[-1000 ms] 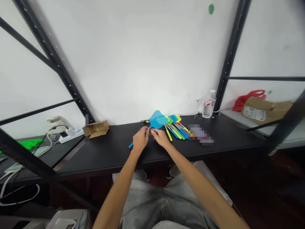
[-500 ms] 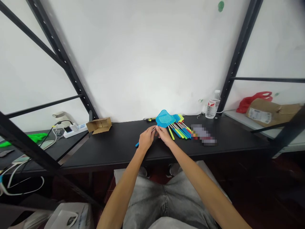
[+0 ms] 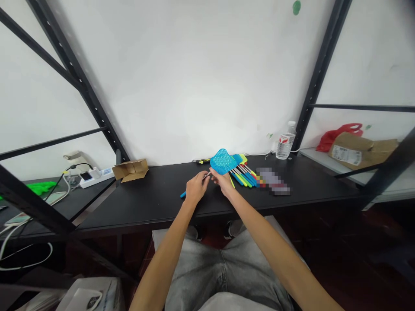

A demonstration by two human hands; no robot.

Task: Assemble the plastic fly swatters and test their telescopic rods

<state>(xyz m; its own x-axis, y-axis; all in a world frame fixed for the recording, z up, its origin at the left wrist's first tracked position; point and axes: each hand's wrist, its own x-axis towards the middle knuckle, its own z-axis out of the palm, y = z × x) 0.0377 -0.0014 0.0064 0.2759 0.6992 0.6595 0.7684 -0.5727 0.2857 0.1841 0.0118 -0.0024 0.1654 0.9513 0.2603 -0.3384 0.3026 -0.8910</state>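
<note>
Between my two hands is a blue fly swatter (image 3: 223, 161) with a mesh head, a thin metal rod and a blue handle end sticking out past my left hand. My left hand (image 3: 196, 187) is closed on its rod. My right hand (image 3: 221, 179) pinches the swatter just below the head. To the right on the black table (image 3: 155, 190) lies a fanned row of fly swatters (image 3: 245, 175) with blue, yellow-green and red handles, their heads toward the wall. The fingertips are partly hidden.
Behind the hands lies a black and yellow cutter (image 3: 203, 161). An open cardboard box (image 3: 131, 171) stands left, and a water bottle (image 3: 285, 141) back right by a black rack post. A blurred item (image 3: 274, 181) is right of the swatters. A power strip (image 3: 97, 177) lies far left.
My hands have drawn slightly apart along the swatter's rod, baring more of the metal between them. The swatter's head has tilted a little. The whole view has shifted slightly.
</note>
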